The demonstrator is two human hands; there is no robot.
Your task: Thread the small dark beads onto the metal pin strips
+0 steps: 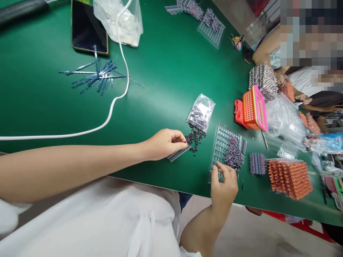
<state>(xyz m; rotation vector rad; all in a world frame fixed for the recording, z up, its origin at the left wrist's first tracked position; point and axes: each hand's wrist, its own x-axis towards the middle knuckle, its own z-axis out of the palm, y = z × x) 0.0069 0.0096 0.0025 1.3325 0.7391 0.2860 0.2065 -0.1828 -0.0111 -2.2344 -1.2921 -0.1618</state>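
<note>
My left hand (163, 144) is closed in a pinch beside a pile of small dark beads (197, 137); whatever sits between its fingertips is too small to make out. Under that hand, partly hidden, lies a narrow dark strip with a clear edge (177, 154). The beads spread from the mouth of a clear plastic bag (201, 111). Farther right, my right hand (225, 182) hovers at the near end of a clear compartment tray (220, 141), thumb and forefinger drawn together. Any item in that pinch cannot be made out. Thin purplish pin-like pieces (232, 151) lie heaped on the tray.
A white cable (114, 103) curves across the green table (160, 64). Blue twisted strips (100, 76) lie near a phone (89, 30). Rightward are an orange basket (250, 109), a purplish stack (257, 164) and an orange stack (291, 178). Another person's hand (302, 98) works beyond.
</note>
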